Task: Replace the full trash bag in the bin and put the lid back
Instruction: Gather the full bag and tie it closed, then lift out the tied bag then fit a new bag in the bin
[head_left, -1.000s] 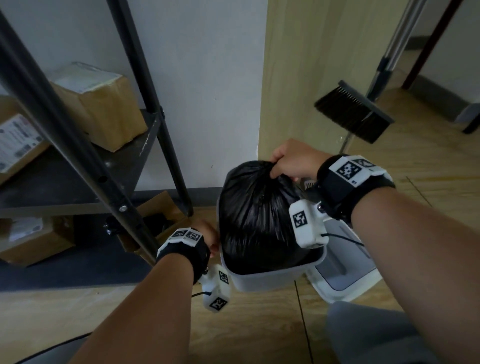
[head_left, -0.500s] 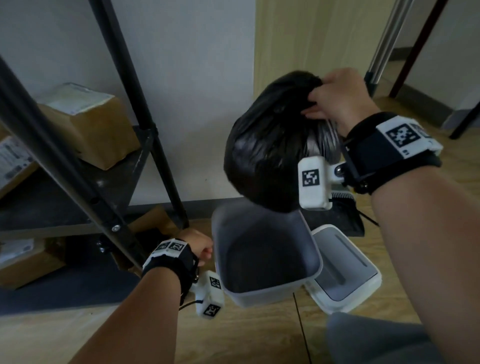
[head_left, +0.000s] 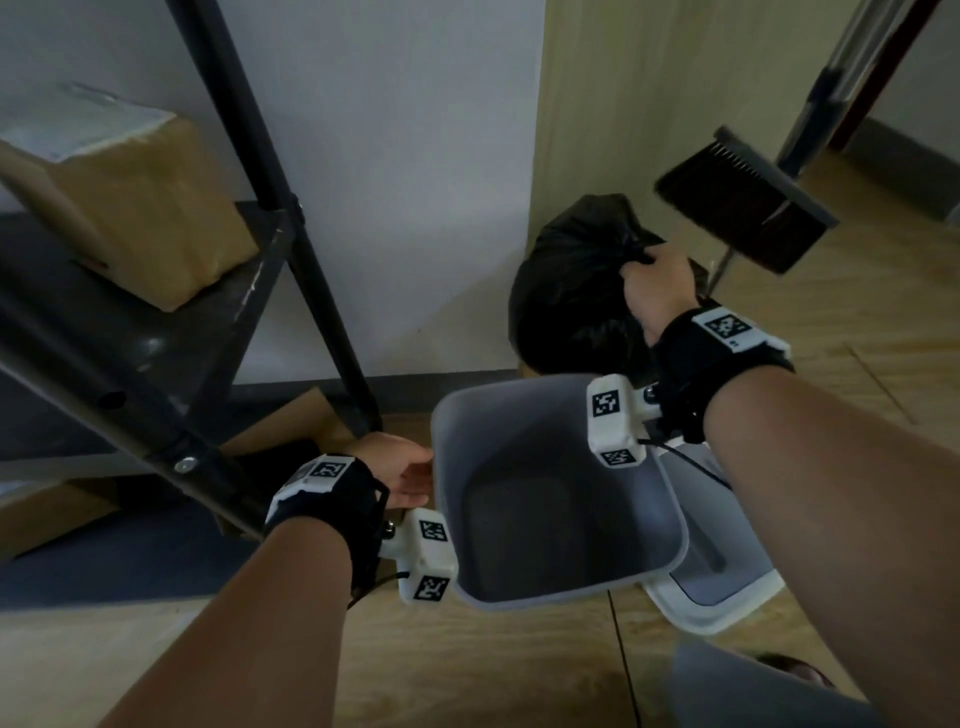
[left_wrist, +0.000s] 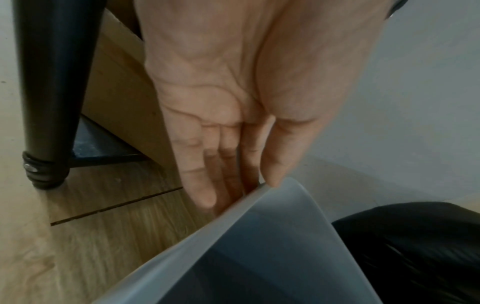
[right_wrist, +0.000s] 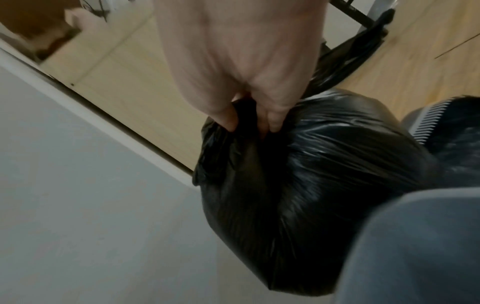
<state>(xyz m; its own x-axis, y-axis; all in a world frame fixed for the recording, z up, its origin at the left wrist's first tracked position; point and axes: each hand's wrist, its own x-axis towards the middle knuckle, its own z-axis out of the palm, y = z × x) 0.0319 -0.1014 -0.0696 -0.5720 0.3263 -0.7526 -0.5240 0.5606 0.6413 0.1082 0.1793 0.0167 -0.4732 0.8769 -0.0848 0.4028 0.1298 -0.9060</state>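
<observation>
The grey bin (head_left: 670, 525) stands on the wooden floor with no bag in it. The full black trash bag (head_left: 566, 296) is behind it, at the wall corner. My right hand (head_left: 644, 260) grips its gathered neck from above, as the right wrist view shows with the hand (right_wrist: 249, 123) and bag (right_wrist: 324, 185). The bin hides the bag's bottom. My left hand (head_left: 410, 478) lies against the bin's left side. Its fingers (left_wrist: 200, 185) run straight down the bin's outer wall (left_wrist: 259, 236), and the thumb tip is at the rim. The white lid (head_left: 717, 592) lies on the floor to the right of the bin.
A black metal shelf frame (head_left: 145, 374) with cardboard boxes (head_left: 140, 208) stands close on the left. One of its legs (left_wrist: 49, 102) is beside my left hand. A broom head (head_left: 743, 202) hangs to the right of the bag. Bare floor lies in front of the bin.
My right hand lifted the black bag out of the bin, carried it over the far rim and lowered it behind the bin. The left hand stayed at the bin's left side.
</observation>
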